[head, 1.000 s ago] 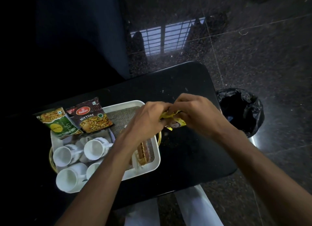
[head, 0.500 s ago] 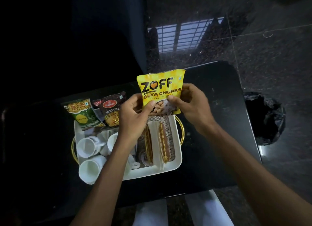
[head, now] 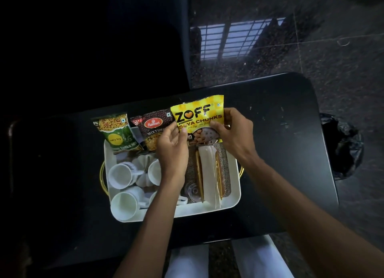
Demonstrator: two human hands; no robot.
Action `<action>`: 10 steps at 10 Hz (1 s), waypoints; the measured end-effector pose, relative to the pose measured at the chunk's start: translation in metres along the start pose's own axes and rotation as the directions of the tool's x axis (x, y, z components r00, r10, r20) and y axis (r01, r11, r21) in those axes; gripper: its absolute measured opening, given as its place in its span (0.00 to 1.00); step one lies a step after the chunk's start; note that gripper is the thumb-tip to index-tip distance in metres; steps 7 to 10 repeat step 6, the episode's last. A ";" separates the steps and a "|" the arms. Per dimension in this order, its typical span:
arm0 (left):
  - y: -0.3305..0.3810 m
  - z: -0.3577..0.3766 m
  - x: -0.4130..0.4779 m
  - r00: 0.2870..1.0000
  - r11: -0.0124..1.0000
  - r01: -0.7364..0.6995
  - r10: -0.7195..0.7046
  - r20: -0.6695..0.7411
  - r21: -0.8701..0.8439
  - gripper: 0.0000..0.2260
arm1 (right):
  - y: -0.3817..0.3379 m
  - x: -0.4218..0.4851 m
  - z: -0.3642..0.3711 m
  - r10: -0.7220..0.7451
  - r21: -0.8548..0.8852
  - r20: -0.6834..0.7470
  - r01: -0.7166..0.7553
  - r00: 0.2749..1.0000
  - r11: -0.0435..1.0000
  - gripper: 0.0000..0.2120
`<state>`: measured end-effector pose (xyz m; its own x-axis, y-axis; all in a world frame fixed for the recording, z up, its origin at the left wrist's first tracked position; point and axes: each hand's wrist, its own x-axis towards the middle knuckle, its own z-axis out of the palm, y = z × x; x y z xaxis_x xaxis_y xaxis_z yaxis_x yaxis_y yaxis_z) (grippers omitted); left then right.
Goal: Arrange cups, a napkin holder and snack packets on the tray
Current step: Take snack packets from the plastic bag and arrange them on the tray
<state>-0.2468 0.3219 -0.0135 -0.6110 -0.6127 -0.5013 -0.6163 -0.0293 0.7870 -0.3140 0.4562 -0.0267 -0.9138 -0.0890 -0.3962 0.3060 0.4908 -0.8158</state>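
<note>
A white tray (head: pixel 234 203) with gold handles lies on the black table (head: pixel 280 132). Both hands hold a yellow soya chunks packet (head: pixel 197 115) upright at the tray's far right edge: my left hand (head: pixel 172 146) pinches its lower left, my right hand (head: pixel 234 132) its right side. Beside it, a dark mixture packet (head: pixel 153 126) and a green snack packet (head: pixel 117 132) lean along the far edge. Several white cups (head: pixel 122 176) fill the tray's left half. A gold napkin holder (head: pixel 209 173) with white napkins stands on the right, on a woven mat.
A black bin bag (head: pixel 342 146) sits on the floor right of the table. A dark chair or cloth (head: pixel 149 38) stands beyond the table's far edge. My white trouser legs (head: pixel 187 261) show below the near edge. The dark stone floor reflects a window.
The yellow packet, first bunched between both hands right of the tray, was raised upright and then lowered leftward to the tray's far edge beside the dark packet.
</note>
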 end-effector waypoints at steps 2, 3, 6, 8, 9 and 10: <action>0.000 -0.003 0.002 0.999 1.000 -0.002 0.003 0.039 -0.016 0.20 | 0.005 -0.002 0.002 -0.009 -0.023 -0.036 0.008 0.999 1.000 0.17; 0.002 -0.007 -0.005 0.998 0.999 -0.035 0.036 0.053 -0.026 0.20 | 0.006 -0.003 0.003 -0.011 -0.016 -0.047 0.010 0.999 1.000 0.19; -0.001 -0.023 -0.029 0.887 0.825 -0.456 0.452 0.095 0.334 0.20 | -0.008 -0.022 -0.002 -0.344 -0.379 -0.075 0.292 0.936 0.878 0.20; -0.001 -0.023 -0.029 0.887 0.825 -0.456 0.452 0.095 0.334 0.20 | -0.008 -0.022 -0.002 -0.344 -0.379 -0.075 0.292 0.936 0.878 0.20; -0.001 -0.023 -0.029 0.887 0.825 -0.456 0.452 0.095 0.334 0.20 | -0.008 -0.022 -0.002 -0.344 -0.379 -0.075 0.292 0.936 0.878 0.20; -0.001 -0.023 -0.029 0.887 0.825 -0.456 0.452 0.095 0.334 0.20 | -0.008 -0.022 -0.002 -0.344 -0.379 -0.075 0.292 0.936 0.878 0.20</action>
